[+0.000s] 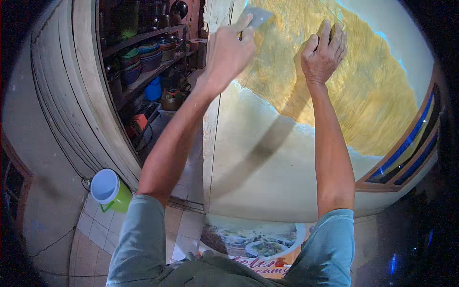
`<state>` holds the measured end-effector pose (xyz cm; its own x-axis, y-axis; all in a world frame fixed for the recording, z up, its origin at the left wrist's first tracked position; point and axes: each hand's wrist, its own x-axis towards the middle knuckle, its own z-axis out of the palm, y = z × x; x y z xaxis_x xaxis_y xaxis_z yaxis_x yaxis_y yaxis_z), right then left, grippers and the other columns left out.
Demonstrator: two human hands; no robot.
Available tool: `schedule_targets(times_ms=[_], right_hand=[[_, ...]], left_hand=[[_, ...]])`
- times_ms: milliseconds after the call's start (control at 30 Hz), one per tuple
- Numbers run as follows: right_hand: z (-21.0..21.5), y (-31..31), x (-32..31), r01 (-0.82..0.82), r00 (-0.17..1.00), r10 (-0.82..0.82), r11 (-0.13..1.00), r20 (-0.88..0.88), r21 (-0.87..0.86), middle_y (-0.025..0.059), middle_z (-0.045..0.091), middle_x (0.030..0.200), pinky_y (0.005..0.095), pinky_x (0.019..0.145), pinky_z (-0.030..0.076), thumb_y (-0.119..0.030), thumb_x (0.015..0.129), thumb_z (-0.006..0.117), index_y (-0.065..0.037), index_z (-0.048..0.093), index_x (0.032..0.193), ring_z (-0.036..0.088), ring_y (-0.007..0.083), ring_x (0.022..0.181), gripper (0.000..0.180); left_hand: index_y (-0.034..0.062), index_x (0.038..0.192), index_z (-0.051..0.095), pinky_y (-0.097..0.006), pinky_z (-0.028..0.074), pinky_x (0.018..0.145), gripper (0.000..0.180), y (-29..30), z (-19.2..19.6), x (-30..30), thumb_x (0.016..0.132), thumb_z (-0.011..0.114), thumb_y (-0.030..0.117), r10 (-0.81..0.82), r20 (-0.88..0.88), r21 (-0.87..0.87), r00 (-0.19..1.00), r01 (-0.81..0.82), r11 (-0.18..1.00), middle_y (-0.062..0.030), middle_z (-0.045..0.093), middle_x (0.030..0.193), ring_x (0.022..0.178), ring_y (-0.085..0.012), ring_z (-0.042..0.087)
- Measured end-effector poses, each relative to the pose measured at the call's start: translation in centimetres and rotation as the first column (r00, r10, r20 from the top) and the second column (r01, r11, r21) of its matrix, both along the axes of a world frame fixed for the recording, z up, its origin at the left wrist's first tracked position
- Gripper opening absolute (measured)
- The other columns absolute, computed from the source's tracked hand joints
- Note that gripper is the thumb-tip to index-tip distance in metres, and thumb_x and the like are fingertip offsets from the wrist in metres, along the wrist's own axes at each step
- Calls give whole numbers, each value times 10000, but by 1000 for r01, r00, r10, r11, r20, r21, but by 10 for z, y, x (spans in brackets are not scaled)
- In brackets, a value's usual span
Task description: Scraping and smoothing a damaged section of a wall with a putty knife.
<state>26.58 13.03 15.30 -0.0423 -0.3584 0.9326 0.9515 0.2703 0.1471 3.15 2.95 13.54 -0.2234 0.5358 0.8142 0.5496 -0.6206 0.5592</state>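
Note:
My left hand is raised to the wall beside the door frame, its fingers closed round a scraper. The scraper's grey flat blade lies against the wall's upper left part; its handle is mostly hidden in my grip. Under it spreads a large yellow-brown patch with streaks and a ragged pale edge, bordered by cream paint. Further right, my right hand rests on the patch, empty, with fingers extended upward and slightly bent. Both arms reach up, and a shadow falls from the right hand across the wall.
Left of the wall, a doorway opens onto shelves stacked with bowls and pots. A green and white bucket stands on the tiled floor. Below the wall lies a printed banner. A brown-framed window is at the right.

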Motion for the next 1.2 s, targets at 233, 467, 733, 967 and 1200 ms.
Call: schedule_targets(times_ms=[233, 467, 733, 967, 1200], right_hand=[[2, -2, -10, 7, 1000, -7, 1000, -16, -10, 207, 484, 1524, 619, 1174, 305, -275, 966, 539, -151, 572, 1458, 422, 447, 1433, 508], [2, -6, -12, 9, 1000, -9, 1000, -20, -13, 200, 475, 1520, 611, 1175, 309, -271, 974, 545, -142, 564, 1464, 421, 444, 1430, 507], [3, -7, -11, -8, 1000, 8, 1000, -17, -8, 193, 464, 1537, 629, 1180, 293, -276, 983, 538, -151, 559, 1471, 400, 439, 1451, 504], [2, -4, -9, -15, 1000, 15, 1000, -11, -10, 192, 464, 1540, 639, 1177, 295, -273, 982, 535, -159, 568, 1463, 399, 440, 1454, 496], [0, -1, -10, 0, 1000, 0, 1000, -14, -4, 191, 480, 1526, 631, 1177, 301, -276, 976, 538, -161, 578, 1453, 422, 433, 1438, 492]], left_hand=[[138, 1301, 723, -475, 561, 871, 413, 4, 33, -13, 930, 628, 293, -67, -8, 101, 998, 67, 993, -347, 707, 969, 955, -445, 730], [136, 1287, 732, -465, 564, 880, 404, -4, 28, -15, 931, 612, 287, -29, -24, 119, 999, 31, 992, -334, 714, 999, 970, -465, 720], [180, 1308, 722, -363, 560, 790, 399, 3, 20, -15, 954, 616, 332, 54, -77, 183, 996, -39, 982, -324, 717, 929, 735, -255, 729], [31, 1265, 710, -440, 486, 727, 406, -30, 59, -8, 971, 589, 283, -21, -18, -19, 1000, 20, 1000, -249, 659, 825, 779, -331, 625], [198, 1305, 727, -352, 546, 717, 396, 12, 16, -19, 948, 621, 334, 58, -70, 107, 996, -51, 993, -290, 715, 816, 672, -236, 705]])
